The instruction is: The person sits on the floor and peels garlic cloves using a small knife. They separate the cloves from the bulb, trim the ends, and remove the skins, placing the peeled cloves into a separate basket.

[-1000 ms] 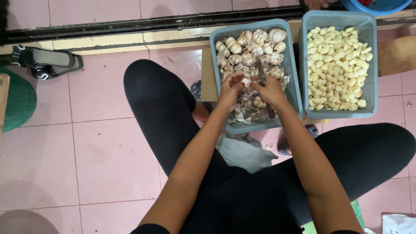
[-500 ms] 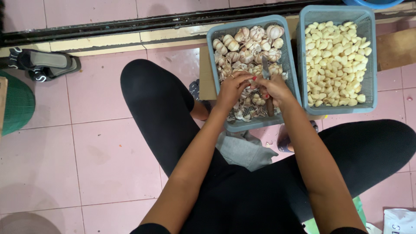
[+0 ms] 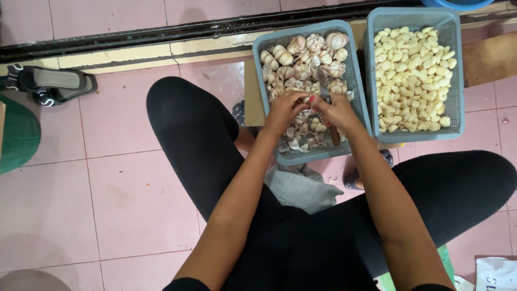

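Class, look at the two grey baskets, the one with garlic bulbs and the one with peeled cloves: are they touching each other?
Cannot tell. In the head view the bulb basket and the clove basket sit side by side, rims very close, but only a thin dark line shows between them.

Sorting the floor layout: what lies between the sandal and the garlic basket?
Head view: only bare pink floor tiles between the sandal and the garlic basket.
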A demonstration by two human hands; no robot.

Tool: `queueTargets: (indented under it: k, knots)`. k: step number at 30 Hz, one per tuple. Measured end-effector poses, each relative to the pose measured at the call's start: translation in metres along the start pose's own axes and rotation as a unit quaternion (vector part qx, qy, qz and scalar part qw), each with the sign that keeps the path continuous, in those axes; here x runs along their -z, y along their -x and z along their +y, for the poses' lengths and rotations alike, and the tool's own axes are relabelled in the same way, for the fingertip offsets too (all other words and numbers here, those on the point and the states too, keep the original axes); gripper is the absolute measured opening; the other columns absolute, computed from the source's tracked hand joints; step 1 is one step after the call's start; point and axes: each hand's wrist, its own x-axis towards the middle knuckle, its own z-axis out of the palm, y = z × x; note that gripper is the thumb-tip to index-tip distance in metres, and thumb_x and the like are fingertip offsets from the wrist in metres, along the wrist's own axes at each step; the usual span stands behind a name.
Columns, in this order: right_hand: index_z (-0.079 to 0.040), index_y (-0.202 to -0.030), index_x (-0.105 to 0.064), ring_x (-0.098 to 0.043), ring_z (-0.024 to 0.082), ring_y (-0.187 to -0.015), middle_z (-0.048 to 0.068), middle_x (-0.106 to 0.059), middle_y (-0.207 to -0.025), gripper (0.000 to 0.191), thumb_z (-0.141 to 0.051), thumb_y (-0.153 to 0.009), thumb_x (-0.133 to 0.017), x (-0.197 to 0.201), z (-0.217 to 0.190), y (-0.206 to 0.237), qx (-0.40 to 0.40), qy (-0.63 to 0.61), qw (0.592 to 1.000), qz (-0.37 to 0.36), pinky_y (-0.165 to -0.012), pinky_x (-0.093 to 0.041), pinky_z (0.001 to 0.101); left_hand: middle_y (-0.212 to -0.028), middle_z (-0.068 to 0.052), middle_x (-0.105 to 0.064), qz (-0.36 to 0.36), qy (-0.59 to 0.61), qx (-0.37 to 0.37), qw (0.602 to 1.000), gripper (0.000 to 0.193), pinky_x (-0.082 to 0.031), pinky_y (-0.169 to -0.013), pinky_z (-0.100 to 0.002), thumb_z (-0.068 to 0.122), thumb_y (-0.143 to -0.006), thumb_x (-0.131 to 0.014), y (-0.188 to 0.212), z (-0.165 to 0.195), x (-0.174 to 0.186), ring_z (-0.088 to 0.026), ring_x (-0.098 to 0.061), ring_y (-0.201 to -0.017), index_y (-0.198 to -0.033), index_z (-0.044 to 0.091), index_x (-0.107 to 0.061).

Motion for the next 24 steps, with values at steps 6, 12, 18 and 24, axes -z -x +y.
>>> queueTargets:
  k: [6, 12, 18, 24]
  knots:
    - [-0.004, -0.102, -0.073, -0.061, 0.006, -0.059, 0.000, -0.067, -0.067, 0.029, -0.033, -0.101, -0.069, 0.001, -0.001, -0.002, 0.254, 0.181, 0.944, 0.108, -0.055, -0.048, 0.0270, -0.094, -0.008, -0.079, -0.004, 0.209, 0.108, 0.972, 0.018, -0.062, -0.075, -0.027, 0.002, -0.089, -0.080, -0.010, -0.002, -0.015, -0.013, -0.076, -0.084, -0.104, 0.000, -0.071]
    - [-0.005, -0.095, -0.071, -0.057, 0.006, -0.056, -0.001, -0.064, -0.065, 0.021, -0.025, -0.099, -0.073, 0.008, 0.000, -0.008, 0.189, 0.185, 0.963, 0.048, -0.051, -0.046, 0.0265, -0.094, -0.009, -0.076, -0.017, 0.391, 0.221, 0.893, 0.019, -0.063, -0.075, -0.030, -0.002, -0.085, -0.081, -0.014, -0.008, -0.012, -0.016, -0.074, -0.083, -0.098, 0.001, -0.068]
    - [-0.005, -0.093, -0.066, -0.049, 0.004, -0.048, -0.005, -0.057, -0.062, 0.018, -0.021, -0.101, -0.069, 0.010, 0.002, -0.006, 0.129, 0.054, 0.990, -0.020, -0.042, -0.038, 0.0233, -0.098, -0.009, -0.076, -0.048, 0.422, 0.336, 0.841, 0.022, -0.064, -0.076, -0.029, 0.003, -0.086, -0.081, -0.016, -0.008, -0.003, -0.018, -0.075, -0.084, -0.106, 0.000, -0.073]
    - [-0.005, -0.097, -0.058, -0.048, 0.003, -0.050, -0.004, -0.054, -0.063, 0.016, -0.017, -0.101, -0.068, 0.009, 0.001, -0.008, 0.138, 0.089, 0.986, -0.002, -0.043, -0.037, 0.0244, -0.100, -0.011, -0.076, -0.040, 0.460, 0.369, 0.807, 0.026, -0.064, -0.074, -0.029, 0.004, -0.086, -0.080, -0.017, -0.008, -0.006, -0.021, -0.075, -0.086, -0.110, -0.001, -0.071]
